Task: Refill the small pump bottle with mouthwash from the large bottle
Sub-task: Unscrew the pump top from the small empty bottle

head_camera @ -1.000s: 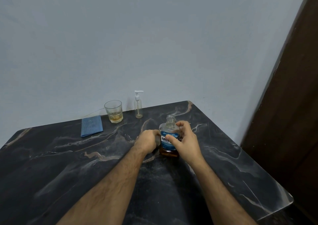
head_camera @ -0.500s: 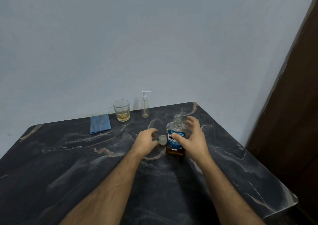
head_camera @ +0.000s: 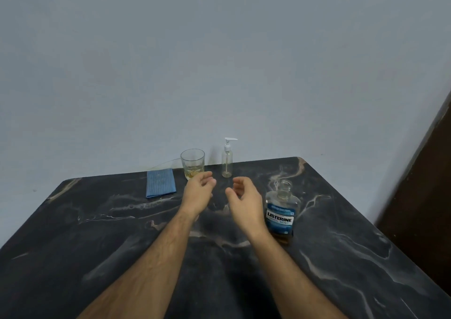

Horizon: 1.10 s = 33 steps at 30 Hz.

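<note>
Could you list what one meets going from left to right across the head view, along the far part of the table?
Blue cloth → glass → left hand → small pump bottle → right hand → large bottle.

The table (head_camera: pixel 97 233) looks like polished dark marble with pale veins. On it, the large bottle (head_camera: pixel 280 213) is clear plastic with a glossy blue label; behind it stand the small pump bottle (head_camera: pixel 227 160) — clear, white plastic pump — a smooth glass tumbler (head_camera: pixel 192 160) and a ribbed blue cloth (head_camera: pixel 161 183).
</note>
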Each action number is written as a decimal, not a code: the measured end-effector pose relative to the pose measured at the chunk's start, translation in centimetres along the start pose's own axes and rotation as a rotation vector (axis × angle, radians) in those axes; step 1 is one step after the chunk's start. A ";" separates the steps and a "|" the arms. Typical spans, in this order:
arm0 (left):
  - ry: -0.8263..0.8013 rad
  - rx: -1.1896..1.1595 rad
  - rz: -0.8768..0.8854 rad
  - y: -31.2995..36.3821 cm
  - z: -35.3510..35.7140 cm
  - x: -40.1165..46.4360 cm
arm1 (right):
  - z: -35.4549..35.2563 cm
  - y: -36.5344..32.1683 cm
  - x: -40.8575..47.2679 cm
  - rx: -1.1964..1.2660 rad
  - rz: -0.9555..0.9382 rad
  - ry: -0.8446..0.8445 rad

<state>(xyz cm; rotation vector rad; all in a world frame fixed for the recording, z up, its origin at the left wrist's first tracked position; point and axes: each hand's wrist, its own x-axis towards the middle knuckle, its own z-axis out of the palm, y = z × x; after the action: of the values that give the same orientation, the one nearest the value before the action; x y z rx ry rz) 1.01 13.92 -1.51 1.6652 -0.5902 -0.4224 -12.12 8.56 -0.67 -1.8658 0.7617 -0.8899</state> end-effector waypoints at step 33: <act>-0.108 -0.032 0.043 1.3 1.7 3.3 | 5.6 3.5 5.9 0.036 0.092 0.095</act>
<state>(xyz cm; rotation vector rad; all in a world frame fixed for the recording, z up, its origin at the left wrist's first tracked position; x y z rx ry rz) 2.45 10.48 -0.38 1.6041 -0.6946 -0.4898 -4.73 5.09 -4.13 -1.7522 0.8769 -0.9324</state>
